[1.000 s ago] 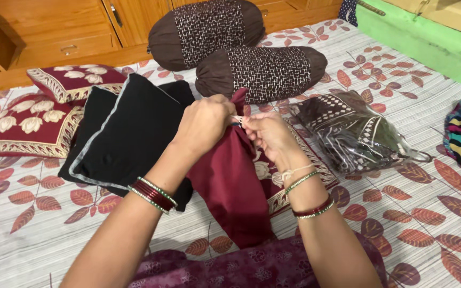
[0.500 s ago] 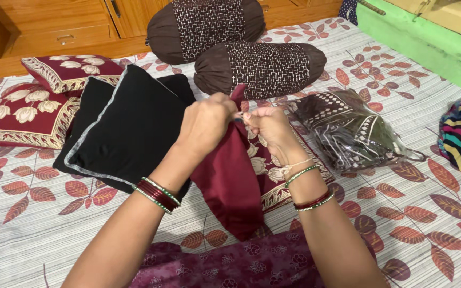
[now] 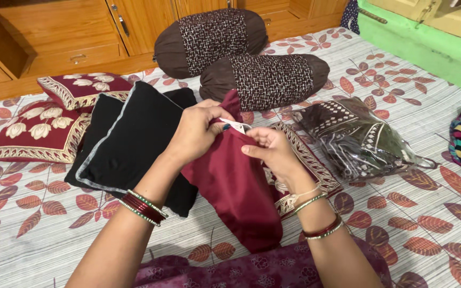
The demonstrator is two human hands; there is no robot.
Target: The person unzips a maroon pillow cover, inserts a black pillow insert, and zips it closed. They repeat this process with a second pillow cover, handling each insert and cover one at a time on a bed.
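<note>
my hands meet mid-bed: left hand (image 3: 196,133) and right hand (image 3: 273,152) on the cushion cover (image 3: 236,186). dark cushions (image 3: 129,138) left of it, bolsters (image 3: 262,77) behind, plastic packet (image 3: 358,138) right, floral cushions (image 3: 38,128) far left.

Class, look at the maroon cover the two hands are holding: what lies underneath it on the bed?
Under the maroon cover a patterned maroon cushion cover shows its gold border to the right, and a black cushion sits at its left edge. How far either reaches beneath is hidden.

A home bedroom. A bed (image 3: 54,234) spread with a leaf-print sheet carries bolsters (image 3: 265,80) and cushions (image 3: 38,130). Wooden cabinets (image 3: 76,32) stand behind.
</note>
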